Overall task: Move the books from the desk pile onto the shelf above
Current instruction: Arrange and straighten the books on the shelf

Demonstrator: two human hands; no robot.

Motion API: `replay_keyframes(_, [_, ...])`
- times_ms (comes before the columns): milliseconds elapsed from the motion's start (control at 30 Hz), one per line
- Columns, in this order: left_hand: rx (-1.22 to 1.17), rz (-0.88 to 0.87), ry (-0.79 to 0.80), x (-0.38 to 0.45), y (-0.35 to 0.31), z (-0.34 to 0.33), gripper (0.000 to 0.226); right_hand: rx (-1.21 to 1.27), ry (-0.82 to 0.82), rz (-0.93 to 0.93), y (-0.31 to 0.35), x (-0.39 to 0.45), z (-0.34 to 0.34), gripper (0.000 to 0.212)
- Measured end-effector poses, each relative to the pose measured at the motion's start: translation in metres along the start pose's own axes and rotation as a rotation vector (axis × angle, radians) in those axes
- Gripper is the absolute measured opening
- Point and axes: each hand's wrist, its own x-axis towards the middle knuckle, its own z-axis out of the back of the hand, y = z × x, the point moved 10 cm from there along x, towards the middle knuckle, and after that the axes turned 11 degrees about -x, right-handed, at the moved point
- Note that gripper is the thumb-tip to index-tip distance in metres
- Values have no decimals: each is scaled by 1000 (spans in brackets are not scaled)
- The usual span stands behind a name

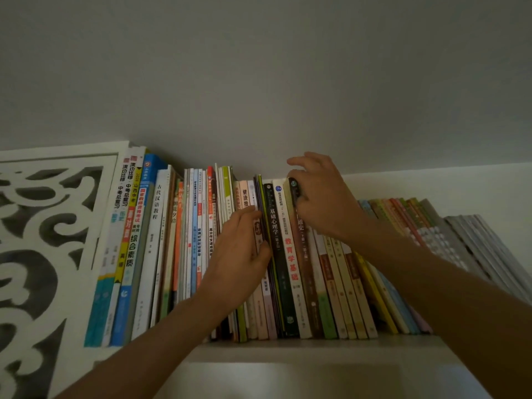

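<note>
Brown spine, gold lettering — that's the book [300, 226] I've got my right hand [322, 197] on, standing in the row on the shelf [288, 345] between a white-spined textbook [289, 254] and the thin volumes leaning to its right. My right thumb and fingers are curled over its top edge, pinching it, with the index finger lifted free above. I read that as steering the top inward so it seats flush with its neighbours.

My left hand [239, 254] lies against the spines further left, fingers fairly straight, thumb hooked by a dark green book [280, 269]; it holds nothing, it presses. I'd say it's there to hold the row back so the gap stays open.

White fretwork panel [43, 240] closes the shelf's left end, and the left-hand books stand fairly upright against it, while the right-hand ones slant. The desk pile isn't in view, so I can't tell how many are left.
</note>
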Motion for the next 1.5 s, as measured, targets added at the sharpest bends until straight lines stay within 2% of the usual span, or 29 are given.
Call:
replay_keyframes(67, [-141,93,-3,2,0,-2,41,108,-66,-53,-3,-13,23,35])
replay_keyframes(167, [-225,144,18,0,-2,-13,40,473,-128,-168,-1,-37,40,32])
replay_keyframes(233, [-207,128,40,-3,-4,-21,40,624,-99,-280,6,-54,26,58])
replay_keyframes(300, [-173,129,40,-7,-2,-25,36,520,-15,-385,11,-70,7,79])
replay_keyframes(333, [-151,137,33,-9,-1,-25,35,386,51,-415,12,-79,-3,77])
replay_keyframes(400, [-126,155,19,-12,1,-23,36,86,148,-384,10,-93,-15,59])
replay_keyframes(433, [-121,159,16,-13,2,-23,35,29,155,-352,10,-96,-15,50])
replay_keyframes(567, [-121,196,13,-17,3,-23,31,212,119,-374,9,-95,8,20])
replay_keyframes(667, [-109,200,-4,-18,2,-26,33,281,48,-400,3,-87,46,10])
replay_keyframes(833, [2,219,-106,-18,7,-34,49,353,-91,-433,-13,-99,99,19])
replay_keyframes(900, [92,206,-120,-16,4,-42,61,381,-136,-467,-21,-109,113,14])
replay_keyframes(967, [152,221,-117,-13,3,-49,73,403,-144,-495,-34,-115,120,12])
replay_keyframes(1067, [149,206,-151,-9,-1,-56,78,397,-121,-494,-54,-121,123,17])
replay_keyframes(1167, [151,190,-128,-8,0,-65,72,542,-127,-526,-70,-131,124,15])
replay_keyframes(1267, [203,129,-122,-13,0,-68,55,726,-155,-572,-76,-136,123,14])
replay_keyframes(1400, [267,102,-132,-16,-1,-67,47,620,-120,-492,-60,-128,123,10])
replay_keyframes(1500, [177,173,-73,-11,-4,-76,48,599,-104,-457,-54,-126,122,13])
